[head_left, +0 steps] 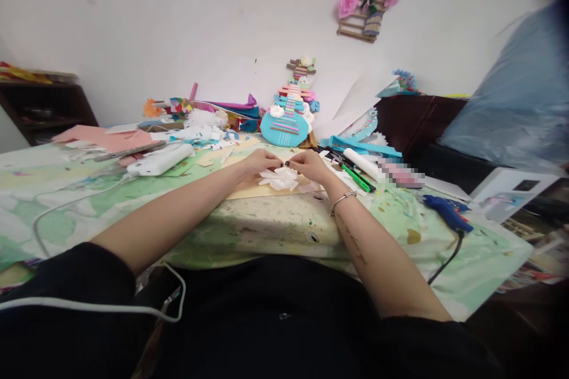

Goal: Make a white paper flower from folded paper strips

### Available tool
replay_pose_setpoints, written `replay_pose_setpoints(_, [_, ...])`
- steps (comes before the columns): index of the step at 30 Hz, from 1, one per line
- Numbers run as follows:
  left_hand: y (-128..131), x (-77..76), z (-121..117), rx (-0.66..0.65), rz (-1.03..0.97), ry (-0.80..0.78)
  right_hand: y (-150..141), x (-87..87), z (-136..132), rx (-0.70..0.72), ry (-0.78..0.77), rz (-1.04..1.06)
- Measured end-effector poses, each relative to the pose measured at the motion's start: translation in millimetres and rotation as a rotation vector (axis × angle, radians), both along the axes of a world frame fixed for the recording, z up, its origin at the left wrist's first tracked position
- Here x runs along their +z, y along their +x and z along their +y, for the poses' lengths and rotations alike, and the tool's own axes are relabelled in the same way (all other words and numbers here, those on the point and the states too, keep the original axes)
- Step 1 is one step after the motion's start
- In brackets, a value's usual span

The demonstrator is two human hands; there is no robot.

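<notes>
Close together over the table, my left hand [263,161] and my right hand [310,164] meet almost fingertip to fingertip. Both are closed in a pinch, and what lies between the fingers is too small to make out. Just below them is a cluster of white paper petals [281,180], spread out in a flower-like shape. It rests on a pale yellow sheet [242,189] at the table's near side. To the right of my right hand lie a green pen [355,179] and a white roll [361,164].
A blue glue gun [448,212] with a black cord lies at right. A white power bank [160,160] with a cable is at left. Behind my hands stands a blue pipa-shaped craft [285,128]. Paper scraps [202,130] crowd the back of the table [102,213].
</notes>
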State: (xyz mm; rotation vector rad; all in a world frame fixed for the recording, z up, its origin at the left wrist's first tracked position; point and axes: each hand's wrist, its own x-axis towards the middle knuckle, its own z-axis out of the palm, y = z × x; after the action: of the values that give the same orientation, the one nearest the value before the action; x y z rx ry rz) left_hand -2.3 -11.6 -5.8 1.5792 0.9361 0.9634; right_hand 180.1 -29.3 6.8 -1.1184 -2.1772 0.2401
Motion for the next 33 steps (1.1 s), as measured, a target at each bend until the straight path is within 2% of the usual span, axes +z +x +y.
replay_pose_setpoints(10, [6.1,3.8,-8.3,0.073,0.048,0.219,1.5,-2.3,6.2,-0.041,0.089,-0.021])
replay_pose_setpoints(17, [6.9,0.5,-2.7,0.061,0.092,0.236,-0.5,-2.1,8.3,-0.098,0.115,-0.004])
replay_pose_setpoints(22, [6.4,3.1,-6.9,0.080,0.120,0.220,-1.7,-0.1,4.7,-0.136,0.132,-0.043])
replay_pose_setpoints(33, [7.3,7.9,-14.4,0.070,0.033,0.123,-3.3,3.3,3.0,-0.176,0.111,-0.059])
